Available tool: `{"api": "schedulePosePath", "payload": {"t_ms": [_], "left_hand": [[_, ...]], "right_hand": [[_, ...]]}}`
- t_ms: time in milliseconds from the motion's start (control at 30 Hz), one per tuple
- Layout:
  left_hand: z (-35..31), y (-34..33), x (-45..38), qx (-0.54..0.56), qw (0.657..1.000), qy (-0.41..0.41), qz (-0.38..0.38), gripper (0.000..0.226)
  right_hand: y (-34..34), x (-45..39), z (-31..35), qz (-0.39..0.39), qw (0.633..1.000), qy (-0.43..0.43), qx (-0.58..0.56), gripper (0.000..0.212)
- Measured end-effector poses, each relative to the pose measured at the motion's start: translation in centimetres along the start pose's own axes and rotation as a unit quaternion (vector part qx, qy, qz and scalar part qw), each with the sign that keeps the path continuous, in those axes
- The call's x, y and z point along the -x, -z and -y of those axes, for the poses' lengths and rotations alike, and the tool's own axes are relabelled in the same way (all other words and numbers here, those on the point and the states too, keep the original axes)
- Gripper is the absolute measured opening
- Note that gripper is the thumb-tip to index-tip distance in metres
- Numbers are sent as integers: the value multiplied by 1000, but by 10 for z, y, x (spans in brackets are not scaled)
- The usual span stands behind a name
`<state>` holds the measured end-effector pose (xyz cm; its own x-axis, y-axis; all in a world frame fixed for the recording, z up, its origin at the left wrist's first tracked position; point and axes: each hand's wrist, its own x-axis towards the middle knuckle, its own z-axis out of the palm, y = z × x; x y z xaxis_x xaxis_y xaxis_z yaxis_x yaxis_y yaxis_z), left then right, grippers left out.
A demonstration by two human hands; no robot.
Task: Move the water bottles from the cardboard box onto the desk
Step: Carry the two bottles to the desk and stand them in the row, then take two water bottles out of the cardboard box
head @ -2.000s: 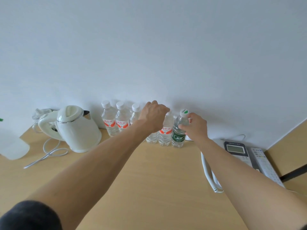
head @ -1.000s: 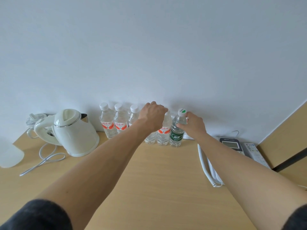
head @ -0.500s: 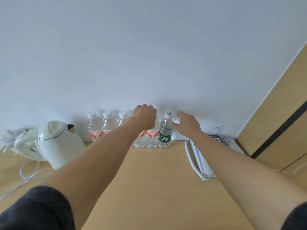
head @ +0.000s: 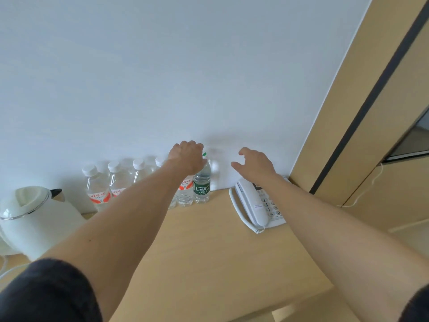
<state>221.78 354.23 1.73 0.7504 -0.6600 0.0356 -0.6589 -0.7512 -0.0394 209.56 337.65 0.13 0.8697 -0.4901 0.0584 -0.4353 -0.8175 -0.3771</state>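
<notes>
Pale desk (head: pixel 209 252), bottles (head: pixel 202 182) lined against the wall. Left hand (head: pixel 186 156) curls over their tops, grip hidden; right hand (head: pixel 254 162) hangs spread, empty. Full bottles probably weigh little but feel slick: grasp mid-body.

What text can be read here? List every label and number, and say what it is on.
Green-label bottle: white characters on the label, too blurred to read.
Red-label bottles: red characters, too blurred to read.
Telephone: keypad digits and small print, too small to read.
Kettle: no text visible.
</notes>
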Motion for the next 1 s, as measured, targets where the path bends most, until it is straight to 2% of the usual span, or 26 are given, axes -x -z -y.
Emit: {"api": "schedulePosePath", "payload": {"t_ms": [200, 367, 767, 867, 1000], "left_hand": [[-54, 0, -7, 7, 1000, -22, -11, 51], [-134, -2, -8, 9, 997, -69, -13, 52], [-424, -2, 50, 3, 964, -266, -10, 44], [-504, -1, 73, 22, 949, -316, 4, 46], [-605, 4, 111, 33, 929, -368, 25, 49]], "right_hand": [[26, 28, -41, -12, 999, -31, -22, 52], [55, 66, -103, -27, 996, -78, -22, 52], [149, 228, -327, -58, 963, -265, 2, 50], [172, 284, -384, -63, 945, -321, -12, 53], [197, 363, -444, -121, 909, -399, -31, 50]]}}
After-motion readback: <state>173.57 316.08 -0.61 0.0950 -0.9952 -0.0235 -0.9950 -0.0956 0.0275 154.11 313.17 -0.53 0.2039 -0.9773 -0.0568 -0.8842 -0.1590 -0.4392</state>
